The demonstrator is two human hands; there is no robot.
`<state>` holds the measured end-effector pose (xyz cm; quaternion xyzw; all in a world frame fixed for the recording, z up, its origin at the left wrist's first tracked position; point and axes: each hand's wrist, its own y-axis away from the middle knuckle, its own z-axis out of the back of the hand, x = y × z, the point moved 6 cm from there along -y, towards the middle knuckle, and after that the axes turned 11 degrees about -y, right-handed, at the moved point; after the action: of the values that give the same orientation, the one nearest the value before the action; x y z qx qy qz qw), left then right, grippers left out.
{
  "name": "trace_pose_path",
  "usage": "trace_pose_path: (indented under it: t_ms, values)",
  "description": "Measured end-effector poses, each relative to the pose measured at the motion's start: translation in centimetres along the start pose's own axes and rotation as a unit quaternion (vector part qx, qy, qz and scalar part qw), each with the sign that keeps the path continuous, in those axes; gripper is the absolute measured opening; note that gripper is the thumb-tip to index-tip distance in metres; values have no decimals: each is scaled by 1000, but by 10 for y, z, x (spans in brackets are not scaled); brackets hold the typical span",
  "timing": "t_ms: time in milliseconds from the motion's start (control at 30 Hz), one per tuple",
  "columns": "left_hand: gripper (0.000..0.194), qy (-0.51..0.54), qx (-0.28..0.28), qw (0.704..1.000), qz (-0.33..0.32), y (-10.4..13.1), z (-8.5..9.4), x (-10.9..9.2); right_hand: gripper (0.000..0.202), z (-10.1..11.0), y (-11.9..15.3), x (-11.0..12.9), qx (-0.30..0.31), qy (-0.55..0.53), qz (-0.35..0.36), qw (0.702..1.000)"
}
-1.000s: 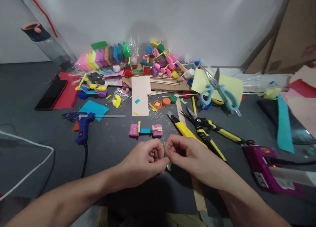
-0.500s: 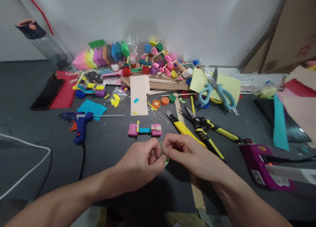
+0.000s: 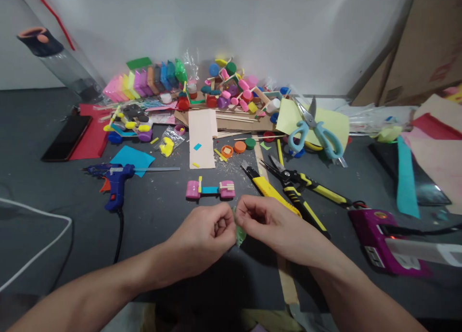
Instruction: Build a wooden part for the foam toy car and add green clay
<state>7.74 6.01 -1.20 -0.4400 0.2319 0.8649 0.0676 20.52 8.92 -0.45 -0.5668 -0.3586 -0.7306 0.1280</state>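
A smooth, pale-grey wall (image 3: 249,21) closes off the far side, with flat brown cardboard (image 3: 429,48) leaning against it at far right. Before it spreads a broad, matte dark-grey tabletop (image 3: 155,219) — the light is muted, leaving soft-edged shadows on the wall.

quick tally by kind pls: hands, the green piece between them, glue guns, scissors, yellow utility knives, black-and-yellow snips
Hands: 2, left hand and right hand
Green piece: 1
Glue gun: 1
Scissors: 1 pair
Utility knife: 1
Snips: 1 pair
Total: 7
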Motion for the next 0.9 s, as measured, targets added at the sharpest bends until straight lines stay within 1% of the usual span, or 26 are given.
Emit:
trace_pose_path:
  t_ms: [67,133,267,400,533,600,733,800,833,900]
  values:
    - [15,8,-7,1000,-9,0,-1,0,33,1,3,0,-18,29,-3,999]
    - [16,24,-9,1000,-16,0,-3,0,35,1,5,2,-28,49,2,998]
    - [20,50,-18,998,-23,0,-4,0,27,-1,5,7,-25,47,23,998]
    - [20,45,-31,998,-28,0,-2,-2,19,-4,3,5,-30,50,35,998]
    - [20,51,-30,998,-36,0,0,-4,16,-7,2,4,-3,-1,47,999]
    - [19,72,-26,996,-35,0,1,-5,15,-7,2,5,6,-27,43,999]
    - [17,118,-26,992,-30,0,5,-6,10,-6,2,9,25,-115,27,993]
    - [16,101,-29,994,-40,0,7,-8,9,-6,3,11,34,-132,20,990]
    - [16,82,-35,995,-45,0,9,-8,10,-4,4,12,29,-114,25,993]
    - [16,39,-55,996,-53,1,12,-8,13,2,7,16,-11,-32,42,999]
